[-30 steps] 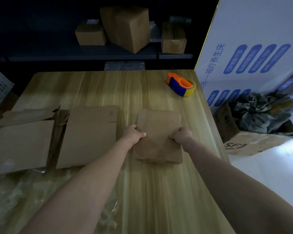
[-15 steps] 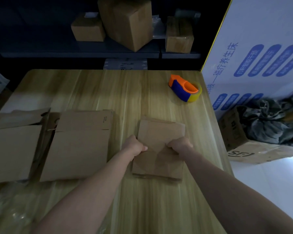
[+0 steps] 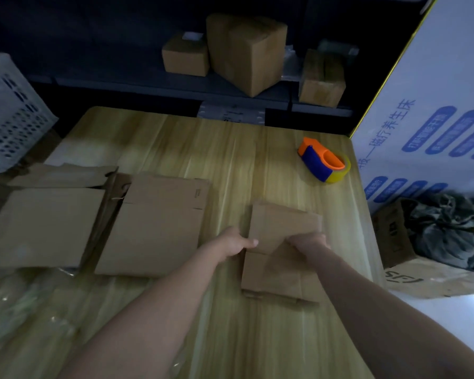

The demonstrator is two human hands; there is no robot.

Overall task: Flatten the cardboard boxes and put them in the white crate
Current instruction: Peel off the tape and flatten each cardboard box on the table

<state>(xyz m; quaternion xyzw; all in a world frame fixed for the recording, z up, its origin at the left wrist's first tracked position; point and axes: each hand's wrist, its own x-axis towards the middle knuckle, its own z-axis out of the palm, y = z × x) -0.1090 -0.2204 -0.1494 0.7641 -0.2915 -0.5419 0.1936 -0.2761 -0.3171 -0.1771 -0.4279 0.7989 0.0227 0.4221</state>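
Observation:
A small flattened cardboard box (image 3: 281, 266) lies on the wooden table (image 3: 230, 154), right of centre. My left hand (image 3: 234, 243) grips its left edge, thumb on top. My right hand (image 3: 309, 242) holds its right side with curled fingers. The far half of the box tilts up slightly off the table. Two larger flattened boxes lie to the left, one in the middle (image 3: 156, 225) and one at the left edge (image 3: 41, 228). The white crate (image 3: 8, 113) stands beyond the table's far left corner.
An orange and blue tape dispenser (image 3: 323, 161) sits at the far right of the table. Three closed cardboard boxes (image 3: 246, 50) stand on a dark shelf behind. A large white printed carton (image 3: 435, 105) and an open box holding cloth (image 3: 435, 236) are at the right. Clear plastic wrap (image 3: 19, 310) lies near left.
Both hands have closed further in on the small box, and its far half has lifted and folded a little. The camera view has swung left, bringing the white crate into sight.

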